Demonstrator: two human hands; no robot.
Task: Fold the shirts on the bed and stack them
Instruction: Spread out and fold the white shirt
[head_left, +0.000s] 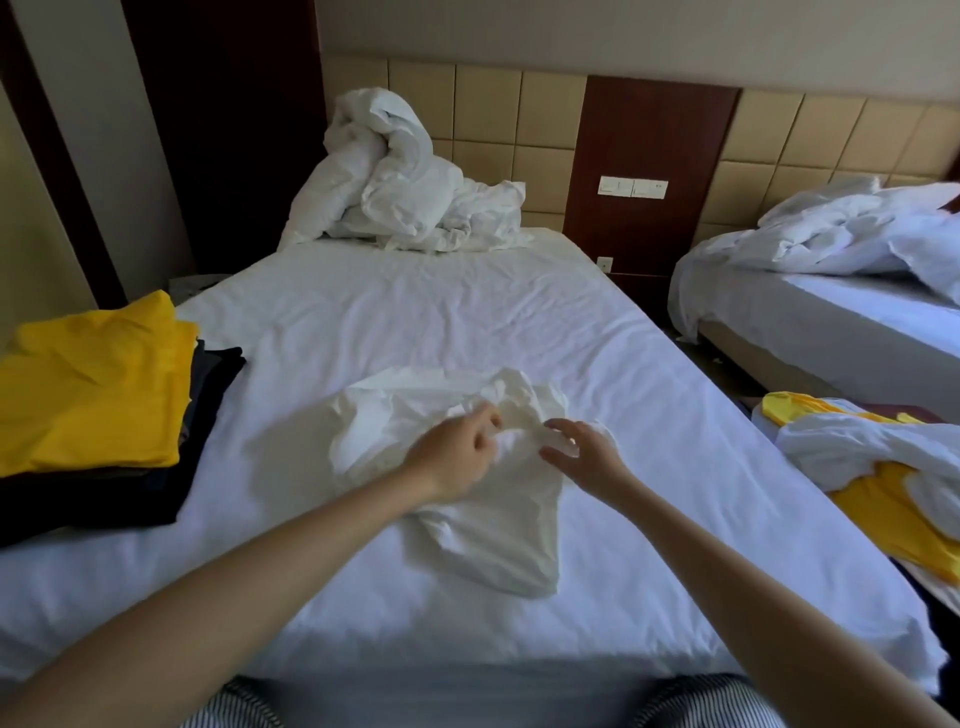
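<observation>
A crumpled white shirt (483, 519) lies unfolded in the middle of the bed (649, 415). My left hand (457, 452) rests on the shirt's upper part and pinches a fold of its cloth between thumb and fingers. My right hand (582, 452) hovers just to the right of it with curled fingers that take hold of the bunched cloth near the collar. A stack of folded shirts (88, 405), yellow on top and dark ones below, sits at the bed's left edge.
A heap of unfolded white and yellow shirts (872, 467) lies off the bed's right side. A bundled white duvet (400, 187) sits at the head of the bed. A second bed (841, 312) stands at the right.
</observation>
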